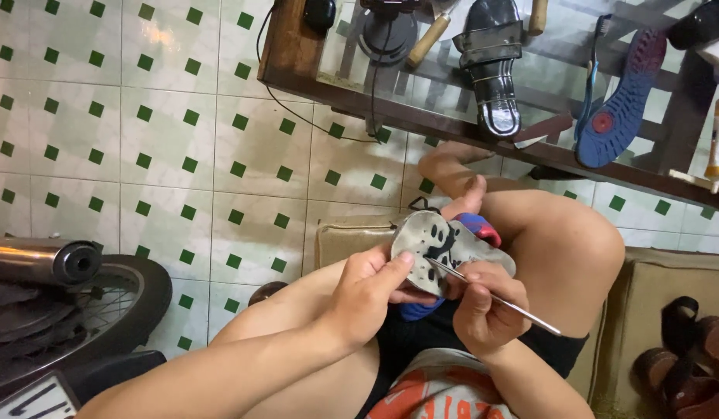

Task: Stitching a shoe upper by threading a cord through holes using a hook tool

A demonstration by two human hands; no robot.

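The left hand [367, 291] holds a shoe [445, 248] sole-up over the lap, its fingers [394, 268] curled and pinching the grey sole's near edge, thumb laid along the rim. The right hand [480, 306] has its fingers pressed together round a thin metal tool [491, 295], the tip resting on the sole just beyond the left fingertips, among dark patches.

By the look of it the work is partway — much of the grey sole is bare, yet black blotches remain just past the tool tip and toward the toe. Whether they are glue or worn rubber cannot be told.

Well beyond both hands, on the glass desk [297, 54], lie a black sandal [491, 62] and a blue sole [620, 109] — untouched.
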